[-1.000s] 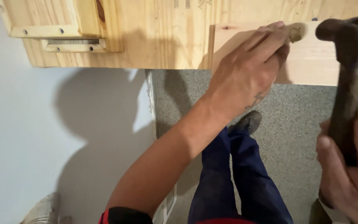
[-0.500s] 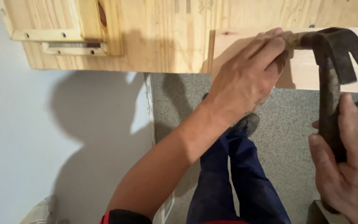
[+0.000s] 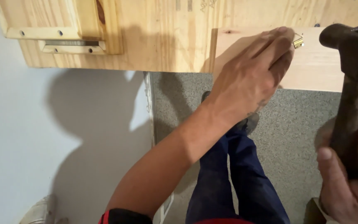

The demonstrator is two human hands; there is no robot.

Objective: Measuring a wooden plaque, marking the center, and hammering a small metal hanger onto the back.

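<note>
My left hand (image 3: pixel 251 79) reaches up to a pale wooden board (image 3: pixel 315 62) and pinches a small brass-coloured fastener (image 3: pixel 298 41) at its fingertips, holding it against the board's face. My right hand (image 3: pixel 353 174) grips the worn handle of a dark claw hammer (image 3: pixel 351 54) at the right edge. The hammer's head hangs a little to the right of the fastener, apart from it. The board sits against a larger plywood panel (image 3: pixel 166 37).
A wooden block with a metal bracket (image 3: pixel 69 43) is fixed to the plywood panel at upper left. Below are my blue-trousered legs (image 3: pixel 233 178) and a shoe on speckled grey floor (image 3: pixel 295 128). A pale wall or sheet (image 3: pixel 42 137) fills the left side.
The hammer head has drawn back to the right, away from my left fingertips, after meeting them half a second ago. The brass fastener now shows beside my fingers.
</note>
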